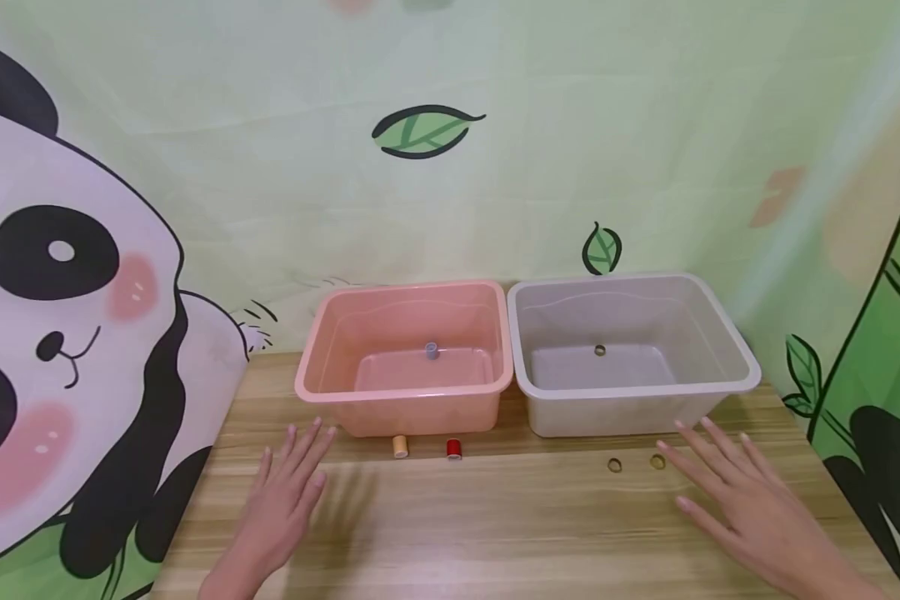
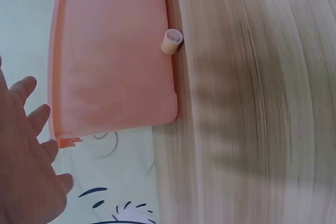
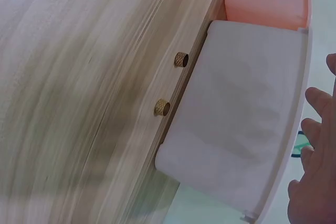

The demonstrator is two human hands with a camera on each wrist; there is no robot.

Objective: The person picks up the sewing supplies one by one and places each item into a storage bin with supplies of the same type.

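My left hand [image 1: 281, 504], fingers straight and spread, hovers over the table left of two small thread spools. The cream spool [image 1: 400, 447] and the red spool [image 1: 453, 450] stand before the pink bin [image 1: 412, 414]; a grey-blue spool [image 1: 432, 351] is inside it. On the other side, my right hand [image 1: 750, 504] is also spread and holds nothing. Nearest to it are two dimpled brass ring thimbles, a right one [image 1: 657, 462] and a left one [image 1: 615, 465]. A third ring thimble [image 1: 600, 350] lies in the grey bin [image 1: 630, 412].
The bins stand side by side at the back of the wooden table [image 1: 487, 533], their rims nearly touching. Behind them hangs a printed cloth [image 1: 307, 192] with a panda and leaves.
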